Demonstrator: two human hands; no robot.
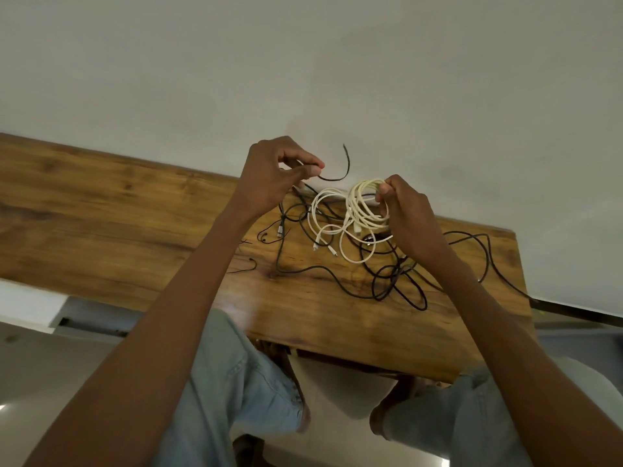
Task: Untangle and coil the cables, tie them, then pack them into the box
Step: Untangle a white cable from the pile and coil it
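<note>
While hands [337,187] hold it, white cable [365,205] (cream-toned) loops unevenly.

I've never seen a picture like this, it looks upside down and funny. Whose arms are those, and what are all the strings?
The camera sits on a person's head and looks down, so you see their own arms. The right hand holds a coiled white cable. The left hand pinches a short dark tie. Below lies a wooden table with tangled black cables and more white cable spread on it. No box shows in this picture.
</note>
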